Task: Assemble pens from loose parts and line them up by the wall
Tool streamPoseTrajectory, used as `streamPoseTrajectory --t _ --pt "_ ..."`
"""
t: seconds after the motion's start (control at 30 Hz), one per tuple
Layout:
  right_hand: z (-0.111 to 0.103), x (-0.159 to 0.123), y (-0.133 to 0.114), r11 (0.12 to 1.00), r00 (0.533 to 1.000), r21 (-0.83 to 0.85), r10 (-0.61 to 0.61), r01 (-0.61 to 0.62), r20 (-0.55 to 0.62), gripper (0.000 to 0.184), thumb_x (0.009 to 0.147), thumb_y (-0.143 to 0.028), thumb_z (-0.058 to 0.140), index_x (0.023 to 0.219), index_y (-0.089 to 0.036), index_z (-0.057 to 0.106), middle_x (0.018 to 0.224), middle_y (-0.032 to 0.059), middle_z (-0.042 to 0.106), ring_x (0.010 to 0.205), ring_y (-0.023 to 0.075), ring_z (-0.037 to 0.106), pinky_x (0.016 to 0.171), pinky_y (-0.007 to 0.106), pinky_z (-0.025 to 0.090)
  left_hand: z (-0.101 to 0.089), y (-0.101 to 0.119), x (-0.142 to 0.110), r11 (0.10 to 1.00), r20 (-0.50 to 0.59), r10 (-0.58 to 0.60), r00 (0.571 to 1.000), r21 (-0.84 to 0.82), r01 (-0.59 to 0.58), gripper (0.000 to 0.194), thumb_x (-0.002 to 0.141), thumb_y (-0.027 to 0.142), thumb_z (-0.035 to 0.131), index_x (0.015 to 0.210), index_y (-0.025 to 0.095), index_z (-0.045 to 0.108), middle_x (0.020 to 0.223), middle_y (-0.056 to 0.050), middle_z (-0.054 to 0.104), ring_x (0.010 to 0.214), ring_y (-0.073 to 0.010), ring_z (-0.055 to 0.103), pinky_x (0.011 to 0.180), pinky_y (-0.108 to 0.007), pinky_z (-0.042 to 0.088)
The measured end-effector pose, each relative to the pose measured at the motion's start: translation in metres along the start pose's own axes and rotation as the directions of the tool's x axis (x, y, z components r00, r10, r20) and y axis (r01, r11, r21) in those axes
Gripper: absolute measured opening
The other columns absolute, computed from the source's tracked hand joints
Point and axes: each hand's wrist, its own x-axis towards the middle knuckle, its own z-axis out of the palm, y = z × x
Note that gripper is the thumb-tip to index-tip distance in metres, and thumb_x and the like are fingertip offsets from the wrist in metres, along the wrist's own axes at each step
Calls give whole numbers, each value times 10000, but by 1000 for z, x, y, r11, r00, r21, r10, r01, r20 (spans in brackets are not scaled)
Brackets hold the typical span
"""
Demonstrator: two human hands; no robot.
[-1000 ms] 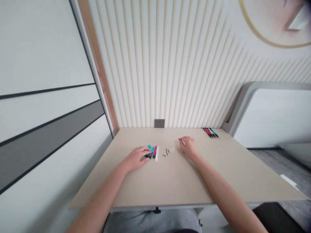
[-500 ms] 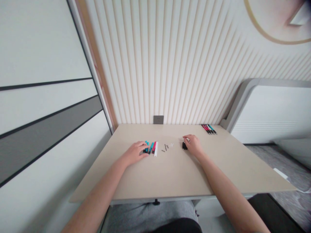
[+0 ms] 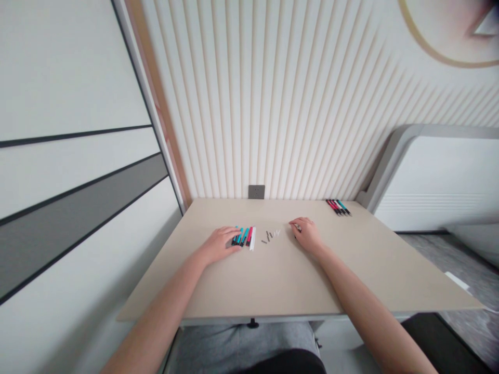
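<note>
My left hand [image 3: 222, 243] rests on the table at the left end of a row of pen barrels, its thumb and fingers spread. Its fingertips reach the leftmost teal-and-black barrels [image 3: 239, 237]. Beside these lie pink-and-black barrels [image 3: 249, 237] and thin white tubes [image 3: 253, 239]. My right hand [image 3: 306, 234] is curled palm-down on the table, thumb and index finger brought together. It covers most of some small black pieces, and what lies in its fingers is hidden. Between the hands are small dark grey pieces [image 3: 268, 236] and small white pieces [image 3: 276, 233].
Several assembled pens [image 3: 339, 208] in red, white and teal lie side by side at the table's back right. A dark wall socket [image 3: 256, 191] sits just above the back edge of the beige table [image 3: 249, 285]. A white cabinet [image 3: 97, 234] borders the left side.
My right hand has lowered over the black pieces, which showed beside it before. The leftmost teal barrels under my left fingers now lie straighter in the row. The view has shifted slightly.
</note>
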Motion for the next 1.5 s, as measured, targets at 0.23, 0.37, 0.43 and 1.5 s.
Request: streamPoseTrajectory --t 0.23,0.37,0.43,1.5 --pt "1 0 2 1000 1000 -16 1 0 18 246 891 -259 451 959 -208 681 988 70 670 976 206 562 895 344 387 -8 3 -1 1000 -57 18 998 -22 -19 373 923 411 465 1210 196 569 1188 -87 613 1110 -212 537 980 -378 418" --pt "0 -1 1 1000 999 -5 -24 24 25 242 892 -259 451 951 -211 681 984 68 671 974 215 562 891 355 390 -9 -2 -3 999 -118 -23 993 -26 20 294 935 348 436 1113 201 619 1085 -75 641 1044 -203 561 951 -374 440" --pt "0 -1 1 1000 999 -3 -30 30 26 238 892 -261 453 949 -212 678 979 65 672 967 215 563 887 358 393 -8 -5 -4 999 -140 -43 989 -34 39 267 915 335 463 1062 205 644 1067 -73 637 1029 -203 567 953 -374 443" --pt "-7 -13 -72 849 835 135 -528 511 156 194 907 -257 510 1006 -256 676 1121 79 618 1055 207 535 920 392 387 -8 -9 -7 978 -156 -138 978 132 159 194 863 306 534 971 235 678 965 -59 634 921 -208 565 835 -347 448"
